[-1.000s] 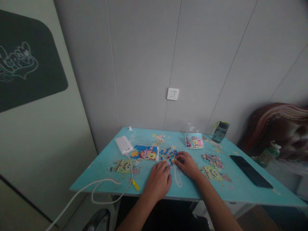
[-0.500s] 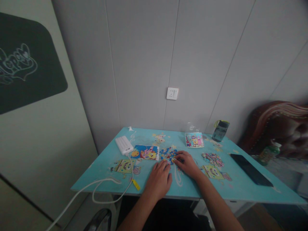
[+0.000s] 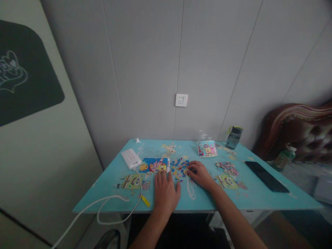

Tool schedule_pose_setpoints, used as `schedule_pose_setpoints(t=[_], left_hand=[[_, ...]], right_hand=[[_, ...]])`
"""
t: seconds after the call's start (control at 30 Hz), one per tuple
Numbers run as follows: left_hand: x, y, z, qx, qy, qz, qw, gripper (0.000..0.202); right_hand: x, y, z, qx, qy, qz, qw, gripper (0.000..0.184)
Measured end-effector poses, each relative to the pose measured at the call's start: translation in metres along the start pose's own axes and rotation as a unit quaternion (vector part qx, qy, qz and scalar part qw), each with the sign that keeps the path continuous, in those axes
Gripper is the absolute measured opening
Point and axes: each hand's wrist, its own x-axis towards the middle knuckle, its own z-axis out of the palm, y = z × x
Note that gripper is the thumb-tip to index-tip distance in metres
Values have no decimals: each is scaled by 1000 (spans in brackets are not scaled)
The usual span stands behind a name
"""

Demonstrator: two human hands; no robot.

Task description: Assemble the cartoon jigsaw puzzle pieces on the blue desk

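Blue-and-yellow heap of small jigsaw-like pieces (image 3: 178,165) at middle of turquoise worktop (image 3: 201,204). Left hand (image 3: 166,190) shifted from heap's near edge to printed blue cartoon card (image 3: 153,164); grip spread flat. Right hand (image 3: 201,175) remains at heap; cannot tell whether grip pinches piece. Right: pinkish multicoloured heap (image 3: 227,168), flat black slab (image 3: 266,176). Left: white power bank (image 3: 131,158), trailing white cable (image 3: 111,196).

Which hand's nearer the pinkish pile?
Right. Right hand: left of the pinkish pile, at the blue-yellow pieces. Left hand: farther left, by the blue picture card.
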Motion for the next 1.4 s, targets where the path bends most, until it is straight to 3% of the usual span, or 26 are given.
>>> schedule_pose_setpoints(t=[0.27,0.5,0.67,0.83,0.97,1.1,1.4], left_hand=[[11,-8,11,46,-51,21,997,60],[66,-16,24,21,-155,70,985,59],[92,-11,43,25,-156,65,985,55],[89,-9,63,31,-152,64,986,57],[81,-10,67,-6,-142,149,979,57],[75,-8,63,-36,-173,200,964,56],[65,-15,39,-47,-140,194,970,50]], right_hand=[[-1,-1,3,-10,18,7,1000,13],[-1,3,7,-3,13,7,1000,15],[-1,5,8,-1,-4,10,1000,17],[-2,6,9,1,-14,24,1000,19],[-1,5,8,6,-24,20,999,19],[0,-1,5,12,-28,13,999,20],[-5,-12,4,-5,-50,-18,999,24]])
